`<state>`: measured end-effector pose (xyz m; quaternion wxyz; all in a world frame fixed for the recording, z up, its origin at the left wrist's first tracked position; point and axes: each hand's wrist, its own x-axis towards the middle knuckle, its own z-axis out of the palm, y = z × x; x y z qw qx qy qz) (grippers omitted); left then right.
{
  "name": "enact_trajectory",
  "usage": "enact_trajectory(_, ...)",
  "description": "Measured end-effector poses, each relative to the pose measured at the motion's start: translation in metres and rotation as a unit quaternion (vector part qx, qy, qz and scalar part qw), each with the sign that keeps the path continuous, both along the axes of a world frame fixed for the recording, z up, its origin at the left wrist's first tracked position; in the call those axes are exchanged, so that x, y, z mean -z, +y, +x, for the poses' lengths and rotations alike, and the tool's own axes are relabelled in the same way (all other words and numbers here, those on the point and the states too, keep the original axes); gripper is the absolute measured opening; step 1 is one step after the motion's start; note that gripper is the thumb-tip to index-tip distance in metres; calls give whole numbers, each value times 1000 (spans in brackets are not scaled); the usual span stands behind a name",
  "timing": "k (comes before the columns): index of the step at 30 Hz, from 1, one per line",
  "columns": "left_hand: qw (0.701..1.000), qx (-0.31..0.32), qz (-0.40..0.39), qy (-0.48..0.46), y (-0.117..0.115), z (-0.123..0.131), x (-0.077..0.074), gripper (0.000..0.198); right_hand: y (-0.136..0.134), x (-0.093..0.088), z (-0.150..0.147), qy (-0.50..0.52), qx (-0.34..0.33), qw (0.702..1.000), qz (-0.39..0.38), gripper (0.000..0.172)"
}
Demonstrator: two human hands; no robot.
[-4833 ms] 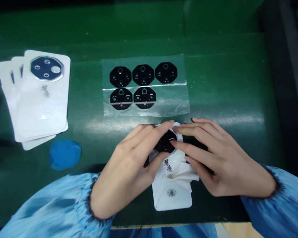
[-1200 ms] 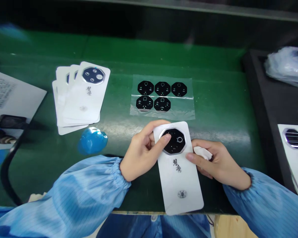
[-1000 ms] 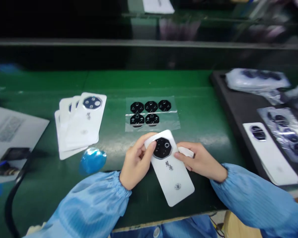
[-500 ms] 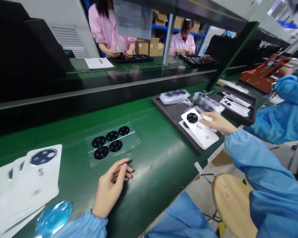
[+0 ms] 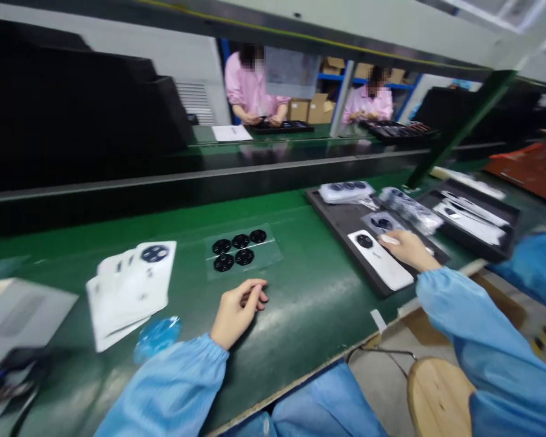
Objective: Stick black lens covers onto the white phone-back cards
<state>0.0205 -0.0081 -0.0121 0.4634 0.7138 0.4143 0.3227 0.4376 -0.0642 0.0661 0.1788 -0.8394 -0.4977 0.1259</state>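
Observation:
A white card [image 5: 382, 267] with a black octagonal camera lens plate [image 5: 364, 241] lies on a black tray. My right hand [image 5: 404, 250] sits just over the card's right edge, pinching a small white cloth [image 5: 390, 240]. On the green bench, my left hand [image 5: 237, 306] rests with curled fingers and holds nothing. It is nearest a clear plastic sheet [image 5: 264, 258] carrying several black octagonal plates [image 5: 224, 262]. A stack of white cards [image 5: 127, 297] lies to its left, and a blue film blob [image 5: 157, 332] sits just below that stack.
The black tray [image 5: 327, 209] also holds bagged parts [image 5: 346, 192]. Beyond it, a second tray [image 5: 468, 221] holds white strips. Papers [image 5: 22, 312] lie at the left. A wooden stool [image 5: 437, 394] stands below the bench edge. Two people work at the far bench; a co-worker's blue sleeve [image 5: 539, 267] shows at right.
The card has moved from in front of me onto the black tray, and my left hand has let go of it. My head has turned up and to the right, showing more of the room.

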Motion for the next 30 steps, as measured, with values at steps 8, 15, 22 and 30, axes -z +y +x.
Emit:
enact_trajectory(8,948,-230,141,172,49,-40,-19,30,64,22,-144,165,-295,941,37,42)
enact_trajectory(15,814,-467,87,335,88,-125,-27,38,96,62,-213,217,-354,908,62,41)
enact_trajectory(22,790,-505,62,343,96,-138,-24,35,91,72,-199,227,-343,907,90,38)
enact_trajectory(30,812,-520,48,262,87,-146,-42,35,90,76,-207,275,-312,903,106,35)
